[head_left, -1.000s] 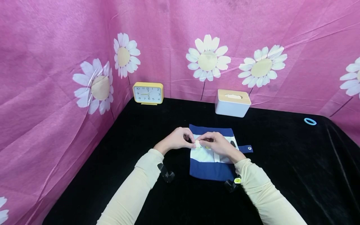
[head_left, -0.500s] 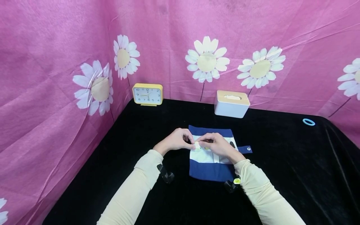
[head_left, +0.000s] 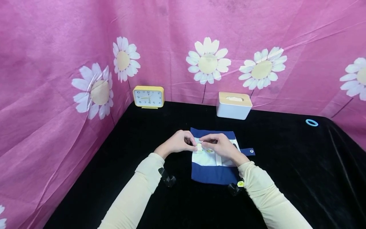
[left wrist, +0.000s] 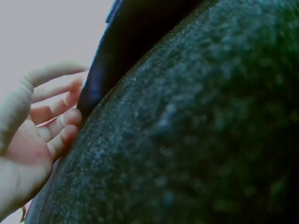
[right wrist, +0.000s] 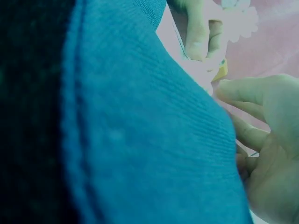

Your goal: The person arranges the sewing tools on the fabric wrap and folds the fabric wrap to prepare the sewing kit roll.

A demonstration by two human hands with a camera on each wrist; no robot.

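A blue and white cloth roll (head_left: 215, 173) lies unfolded on the black-covered table, its snap strap (head_left: 248, 152) sticking out to the right. Over its left part, a small pale-yellow piece (head_left: 199, 147) sits at the fingertips of my left hand (head_left: 180, 142), which pinches it between thumb and finger. My right hand (head_left: 222, 146) hovers over the roll with thumb and forefinger beside that piece; whether they grip anything is too small to tell. Under the right hand show a small yellow item (head_left: 209, 150) and part of a dark item (head_left: 235, 145).
A yellow alarm clock (head_left: 148, 96) stands at the back left. Further right at the back is a white tissue box (head_left: 233, 106) with a wood-coloured lid. A light-blue ring (head_left: 311, 122) lies at the far right. A pink flowered curtain (head_left: 171, 57) hangs behind the table.
Both hands stay over the roll by the pale-yellow piece. The right fingertips have shifted slightly, and more of the piece shows. The head view has drifted a little.
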